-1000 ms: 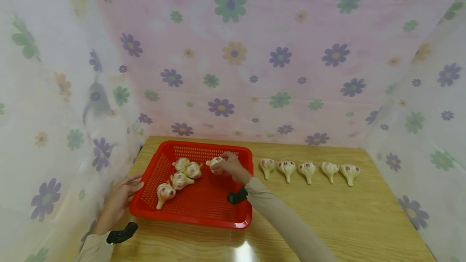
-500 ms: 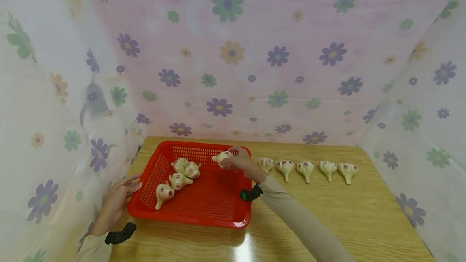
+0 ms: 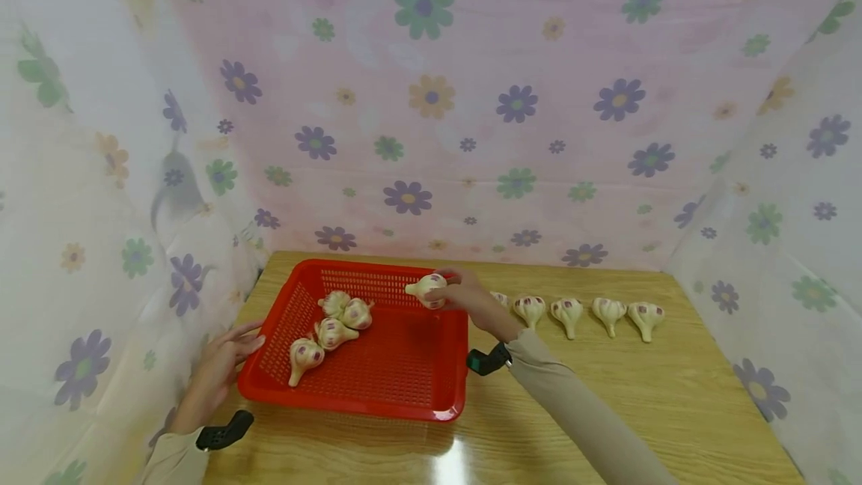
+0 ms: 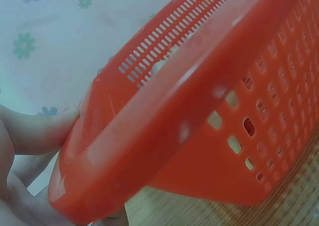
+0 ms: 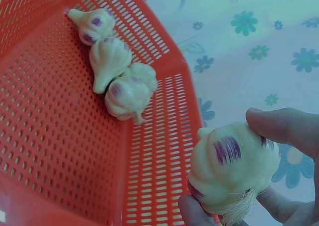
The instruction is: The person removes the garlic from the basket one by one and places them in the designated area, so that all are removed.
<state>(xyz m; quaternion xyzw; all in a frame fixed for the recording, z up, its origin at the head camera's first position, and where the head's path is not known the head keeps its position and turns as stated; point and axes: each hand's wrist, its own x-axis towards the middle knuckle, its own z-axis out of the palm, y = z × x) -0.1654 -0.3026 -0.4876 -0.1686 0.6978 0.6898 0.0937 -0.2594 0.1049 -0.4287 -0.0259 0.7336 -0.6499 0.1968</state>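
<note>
A red plastic basket (image 3: 350, 412) with slotted walls stands on the left part of the table. My left hand (image 3: 217, 373) holds its left rim; in the left wrist view the thumb (image 4: 42, 131) lies against the rim and fingers show below it. My right hand (image 3: 474, 298) grips a garlic bulb (image 3: 426, 290) above the basket's right back corner, its stem pointing left. The right wrist view shows thumb and fingers around this bulb (image 5: 232, 168), with purple patches and a tuft of roots. Several garlic bulbs (image 3: 334, 334) lie inside the basket along its left side.
To the right of the basket, several garlic bulbs (image 3: 568, 313) lie in a row on the wooden table (image 3: 606, 395), stems toward me. The right hand partly hides the leftmost one (image 3: 500, 299). Flower-print cloth (image 3: 471, 96) encloses the back and sides.
My right hand has lifted the garlic bulb from over the basket's middle and carried it rightward to the right back corner. The left hand and basket have stayed in place.
</note>
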